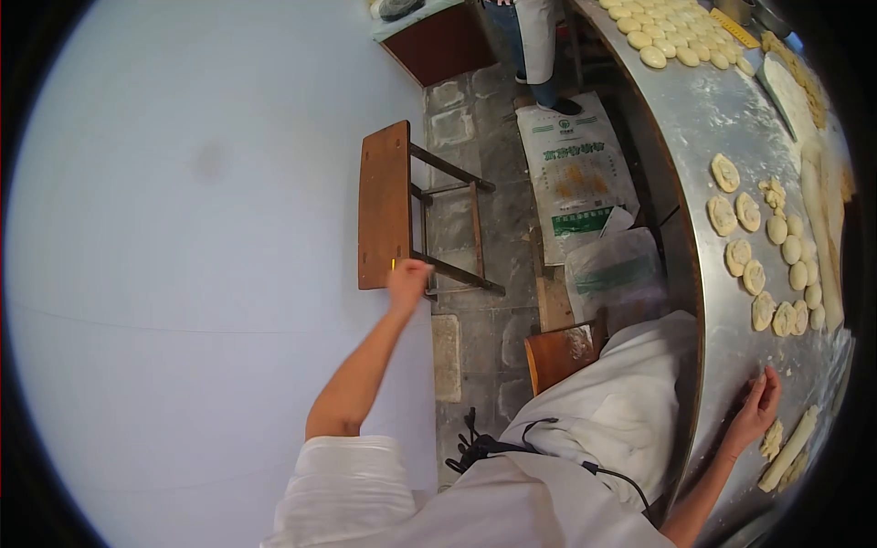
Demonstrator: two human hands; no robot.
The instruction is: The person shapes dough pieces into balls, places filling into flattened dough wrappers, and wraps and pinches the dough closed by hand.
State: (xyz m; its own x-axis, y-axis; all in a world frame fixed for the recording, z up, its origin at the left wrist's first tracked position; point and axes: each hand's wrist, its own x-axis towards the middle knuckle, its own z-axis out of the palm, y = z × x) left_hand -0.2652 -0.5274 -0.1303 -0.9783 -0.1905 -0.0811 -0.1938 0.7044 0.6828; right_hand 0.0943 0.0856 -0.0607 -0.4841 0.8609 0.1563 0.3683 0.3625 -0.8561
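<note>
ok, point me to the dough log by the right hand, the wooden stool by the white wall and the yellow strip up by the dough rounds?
Dough log (789, 449): head view, middle of its length.
Wooden stool (384, 210): head view, middle of the seat.
Yellow strip (734, 28): head view, middle of its face.

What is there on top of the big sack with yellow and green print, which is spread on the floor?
A person's dark shoe seems to rest at the far edge of the sack; a pale scrap lies near the other end. Whatever is under it is covered.
</note>
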